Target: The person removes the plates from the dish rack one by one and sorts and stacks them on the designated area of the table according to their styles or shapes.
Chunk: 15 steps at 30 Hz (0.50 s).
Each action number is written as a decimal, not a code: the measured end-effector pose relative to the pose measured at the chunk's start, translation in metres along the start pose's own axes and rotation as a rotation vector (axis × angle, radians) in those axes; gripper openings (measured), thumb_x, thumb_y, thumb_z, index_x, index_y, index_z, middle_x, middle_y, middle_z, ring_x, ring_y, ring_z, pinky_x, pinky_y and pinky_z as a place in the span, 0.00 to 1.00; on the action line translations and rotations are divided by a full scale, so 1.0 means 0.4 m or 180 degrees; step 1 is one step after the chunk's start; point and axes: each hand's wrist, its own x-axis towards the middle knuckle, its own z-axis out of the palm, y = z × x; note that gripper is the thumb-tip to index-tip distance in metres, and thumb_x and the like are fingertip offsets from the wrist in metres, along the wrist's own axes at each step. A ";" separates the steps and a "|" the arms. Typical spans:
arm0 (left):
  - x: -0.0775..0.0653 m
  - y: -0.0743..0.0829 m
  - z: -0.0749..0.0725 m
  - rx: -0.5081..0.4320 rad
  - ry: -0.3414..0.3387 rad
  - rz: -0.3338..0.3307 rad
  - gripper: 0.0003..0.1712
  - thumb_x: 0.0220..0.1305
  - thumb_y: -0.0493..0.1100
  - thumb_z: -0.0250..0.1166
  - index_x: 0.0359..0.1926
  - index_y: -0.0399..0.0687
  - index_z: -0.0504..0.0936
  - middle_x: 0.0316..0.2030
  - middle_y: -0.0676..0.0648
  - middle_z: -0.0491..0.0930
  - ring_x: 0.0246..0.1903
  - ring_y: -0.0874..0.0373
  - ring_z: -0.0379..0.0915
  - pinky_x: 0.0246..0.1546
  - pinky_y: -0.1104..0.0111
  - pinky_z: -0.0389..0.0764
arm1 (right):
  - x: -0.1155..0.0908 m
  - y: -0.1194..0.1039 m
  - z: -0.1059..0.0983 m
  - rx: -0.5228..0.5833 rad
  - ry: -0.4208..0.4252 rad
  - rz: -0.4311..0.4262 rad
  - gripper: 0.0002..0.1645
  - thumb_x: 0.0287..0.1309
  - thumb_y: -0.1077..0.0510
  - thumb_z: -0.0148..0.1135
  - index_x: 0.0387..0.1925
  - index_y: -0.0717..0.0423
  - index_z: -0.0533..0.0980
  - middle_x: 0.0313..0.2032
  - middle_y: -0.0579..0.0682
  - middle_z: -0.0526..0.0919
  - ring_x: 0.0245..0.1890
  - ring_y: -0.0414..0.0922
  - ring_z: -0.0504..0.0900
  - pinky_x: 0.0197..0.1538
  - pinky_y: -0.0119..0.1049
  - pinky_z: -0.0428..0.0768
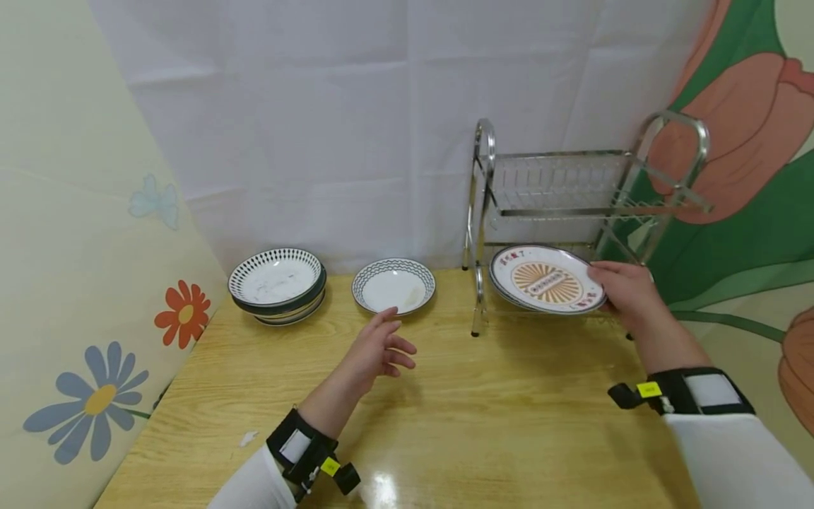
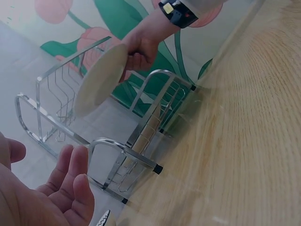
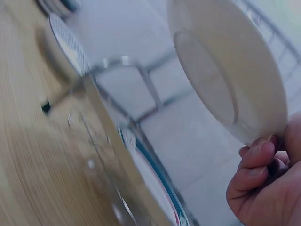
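Observation:
My right hand [image 1: 626, 290] pinches the right rim of a white plate [image 1: 547, 280] with an orange sunburst print. In the head view this plate appears in front of the steel dish rack [image 1: 486, 205]; its pale underside [image 3: 211, 70] faces the right wrist camera. A plate with a teal rim [image 3: 153, 174] lies on the rack's lower tier, mostly hidden from the head view by the held plate. My left hand [image 1: 378, 352] hovers over the table, fingers loosely spread and holding nothing. Just beyond its fingertips sits a white dish with a patterned rim [image 1: 394, 284].
A stack of several dishes [image 1: 276, 283] stands at the table's back left. The rack's upper tier [image 1: 559, 184] holds no dishes. A white cloth [image 1: 305, 127] hangs behind the wooden table [image 1: 445, 424], and painted walls rise on both sides.

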 end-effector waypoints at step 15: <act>-0.057 0.060 0.028 -0.0073 -0.0069 0.0238 0.38 0.79 0.65 0.34 0.82 0.59 0.45 0.27 0.53 0.85 0.24 0.59 0.84 0.26 0.70 0.77 | -0.068 -0.082 0.320 0.0294 -0.0621 -0.0563 0.33 0.79 0.54 0.48 0.74 0.71 0.59 0.23 0.36 0.85 0.17 0.31 0.80 0.20 0.27 0.77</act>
